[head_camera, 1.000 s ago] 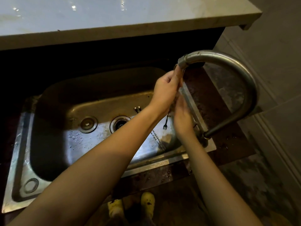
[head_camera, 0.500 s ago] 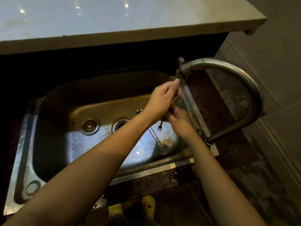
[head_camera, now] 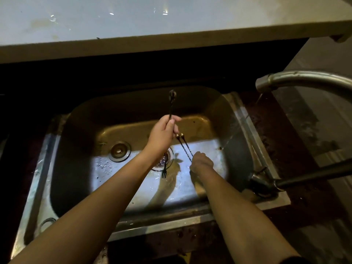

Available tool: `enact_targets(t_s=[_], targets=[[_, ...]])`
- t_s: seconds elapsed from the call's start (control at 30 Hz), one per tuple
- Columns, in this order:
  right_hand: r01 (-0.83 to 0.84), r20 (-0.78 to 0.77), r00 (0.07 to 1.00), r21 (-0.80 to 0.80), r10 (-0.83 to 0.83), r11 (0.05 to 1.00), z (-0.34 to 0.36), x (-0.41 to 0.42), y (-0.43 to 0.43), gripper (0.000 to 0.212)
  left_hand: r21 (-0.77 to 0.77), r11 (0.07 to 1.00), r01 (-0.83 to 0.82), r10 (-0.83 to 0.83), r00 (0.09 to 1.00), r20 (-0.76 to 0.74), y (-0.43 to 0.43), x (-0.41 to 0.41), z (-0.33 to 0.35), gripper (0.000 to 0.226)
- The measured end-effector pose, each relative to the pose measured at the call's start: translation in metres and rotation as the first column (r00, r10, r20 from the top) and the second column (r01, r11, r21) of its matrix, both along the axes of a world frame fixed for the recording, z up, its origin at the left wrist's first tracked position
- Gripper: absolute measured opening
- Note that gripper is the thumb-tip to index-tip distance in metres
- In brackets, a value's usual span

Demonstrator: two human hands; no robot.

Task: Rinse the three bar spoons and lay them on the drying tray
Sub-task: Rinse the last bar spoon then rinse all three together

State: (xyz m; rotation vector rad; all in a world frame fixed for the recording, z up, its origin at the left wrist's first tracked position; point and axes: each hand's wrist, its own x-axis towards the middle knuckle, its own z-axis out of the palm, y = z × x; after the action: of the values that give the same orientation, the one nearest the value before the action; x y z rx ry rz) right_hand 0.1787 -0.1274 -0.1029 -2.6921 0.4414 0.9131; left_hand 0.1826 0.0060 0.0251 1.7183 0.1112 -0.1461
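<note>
step: rinsing, judged under way | left hand [head_camera: 162, 138] at frame centre, fingers curled round one bar spoon [head_camera: 170, 109], held upright | right hand [head_camera: 201, 161] low in sink [head_camera: 62, 168], fingers curled on two other spoons [head_camera: 183, 146] | next, likely: lift both under tap [head_camera: 304, 79], upper right | drying tray not in view

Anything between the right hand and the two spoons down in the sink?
Nothing visible. The right hand grips the two spoons by their stems; the left hand holds the third spoon upright, beside them.
</note>
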Motion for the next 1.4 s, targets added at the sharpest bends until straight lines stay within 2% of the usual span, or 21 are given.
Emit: enact_targets(t_s=[0.1,0.3,0.4,0.53,0.63,0.73,0.8,0.87,0.9,0.97,1.03,1.07,1.17,1.23,1.3,1.4], targets=[[0.051,0.03,0.998,-0.013,-0.051,0.999,-0.016,0.007,0.008,0.05,-0.022,0.999,-0.03,0.029,0.999,-0.026,0.008,0.002,-0.014,0.027],[0.01,0.058,0.998,-0.036,-0.008,0.999,-0.027,0.013,0.017,0.03,-0.096,0.992,-0.085,0.075,0.992,-0.103,0.016,0.001,-0.032,0.029],[0.009,0.103,0.995,0.03,-0.012,1.0,-0.01,0.014,0.012,0.026,-0.116,0.989,-0.094,0.077,0.987,-0.143,0.017,0.0,-0.033,0.028],[0.074,0.303,0.943,0.223,-0.141,0.972,0.042,0.005,-0.001,0.024,-0.112,0.986,-0.125,0.107,0.982,-0.153,-0.004,0.002,-0.021,0.03],[0.116,0.418,0.868,0.355,-0.269,0.928,0.081,-0.017,-0.01,0.019,-0.104,0.993,-0.046,0.034,0.992,-0.119,-0.035,0.002,-0.002,0.032],[0.142,0.468,0.819,0.396,-0.332,0.907,0.103,-0.038,-0.018,0.023,-0.155,0.982,0.109,-0.12,0.991,-0.065,-0.072,-0.004,0.02,0.033],[0.228,0.41,0.79,0.493,-0.455,0.84,0.113,-0.047,-0.024,0.022,-0.267,0.947,0.177,-0.2,0.978,-0.062,-0.095,-0.012,0.033,0.033],[0.262,0.351,0.784,0.56,-0.511,0.786,0.122,-0.053,-0.028,0.015,-0.286,0.932,0.223,-0.237,0.971,-0.015,-0.11,-0.02,0.039,0.032],[0.25,0.349,0.804,0.535,-0.481,0.807,0.127,-0.054,-0.029,0.015,-0.277,0.929,0.244,-0.25,0.968,0.013,-0.114,-0.022,0.039,0.03],[0.159,0.361,0.876,0.41,-0.32,0.898,0.138,-0.056,-0.034,0.017,-0.254,0.93,0.265,-0.26,0.964,0.053,-0.116,-0.023,0.039,0.026],[0.093,0.394,0.889,0.346,-0.235,0.934,0.15,-0.059,-0.043,0.021,-0.204,0.94,0.275,-0.265,0.961,0.076,-0.112,-0.02,0.037,0.027],[0.088,0.405,0.882,0.362,-0.241,0.928,0.157,-0.06,-0.049,0.022,-0.197,0.938,0.285,-0.275,0.958,0.077,-0.109,-0.019,0.036,0.029],[0.018,0.525,0.783,0.517,-0.333,0.856,0.181,-0.061,-0.063,0.036,-0.262,0.911,0.319,-0.312,0.947,0.069,-0.099,-0.016,0.032,0.032],[-0.041,0.533,0.751,0.627,-0.39,0.778,0.193,-0.058,-0.062,0.043,-0.306,0.889,0.339,-0.341,0.939,0.05,-0.095,-0.015,0.031,0.032],[-0.038,0.51,0.715,0.711,-0.478,0.702,0.199,-0.052,-0.061,0.039,-0.319,0.875,0.364,-0.368,0.929,0.05,-0.093,-0.016,0.033,0.033],[-0.026,0.58,0.644,0.668,-0.498,0.744,0.205,-0.043,-0.065,0.01,-0.318,0.856,0.407,-0.406,0.911,0.072,-0.089,-0.018,0.038,0.041]])
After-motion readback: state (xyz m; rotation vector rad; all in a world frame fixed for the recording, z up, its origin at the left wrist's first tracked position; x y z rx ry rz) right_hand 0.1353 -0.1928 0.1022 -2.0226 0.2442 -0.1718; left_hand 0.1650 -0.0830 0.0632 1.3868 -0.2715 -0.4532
